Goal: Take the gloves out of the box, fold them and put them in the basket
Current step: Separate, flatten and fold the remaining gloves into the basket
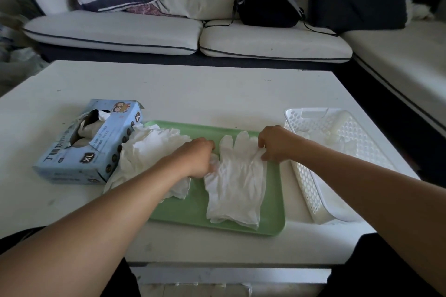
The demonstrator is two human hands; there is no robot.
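Both hands (198, 159) (277, 143) pinch glove (235, 181) on green tray (272, 212).

Light blue glove box (91, 143) is showing "XL" in white on a dark badge on its front face, and "XL" again on a badge at its far top corner. Larger characters are running along the box's front edge, too blurred to read; small print on top is illegible too.
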